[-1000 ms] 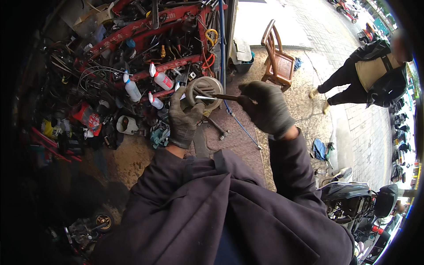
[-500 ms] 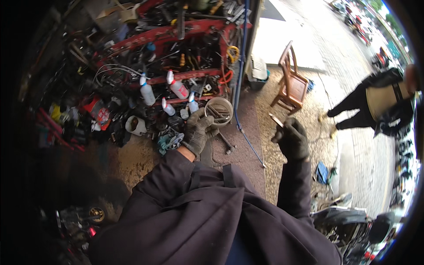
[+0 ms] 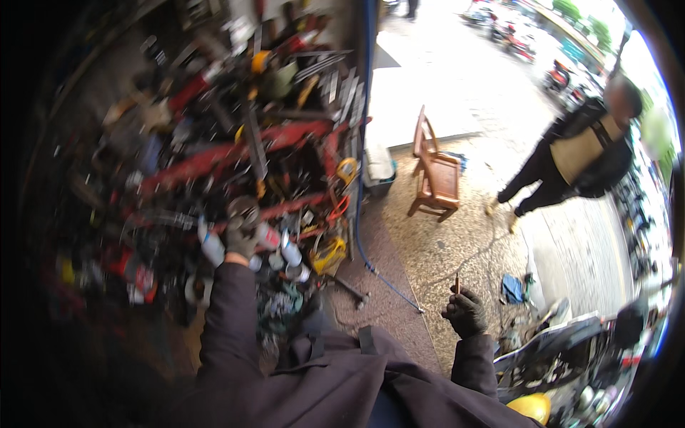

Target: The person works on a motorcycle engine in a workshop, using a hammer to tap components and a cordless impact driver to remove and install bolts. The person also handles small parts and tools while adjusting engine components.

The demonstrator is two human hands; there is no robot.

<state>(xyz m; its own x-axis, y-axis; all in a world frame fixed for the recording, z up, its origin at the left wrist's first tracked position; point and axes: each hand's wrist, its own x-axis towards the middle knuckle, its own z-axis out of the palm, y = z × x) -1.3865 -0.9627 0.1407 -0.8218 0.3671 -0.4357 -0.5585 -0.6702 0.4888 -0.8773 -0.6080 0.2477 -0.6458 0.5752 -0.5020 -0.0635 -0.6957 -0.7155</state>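
My left hand (image 3: 241, 242), in a dark work glove, reaches out over the crowded tool rack and grips a round tub (image 3: 244, 207). The tub is smeared by motion, and what lies in it cannot be made out now. Close beside that hand stand several spray bottles (image 3: 210, 244), one of them with a red label. On the right, my gloved right hand (image 3: 466, 314) is closed on a small thin brownish piece (image 3: 457, 283) that points up from the fingers. Its exact kind is too small to tell.
A red metal tool rack (image 3: 214, 167) heaped with tools fills the left. A hammer (image 3: 351, 289) lies on the floor by a blue hose (image 3: 378, 271). Beyond stand a wooden chair (image 3: 437, 175) and a person (image 3: 571, 153). A motorbike (image 3: 571, 349) is at lower right.
My left hand has carried the tub away from me and leftward, over the rack. My right hand has dropped lower in view, still holding the thin piece. The whole view has shifted.
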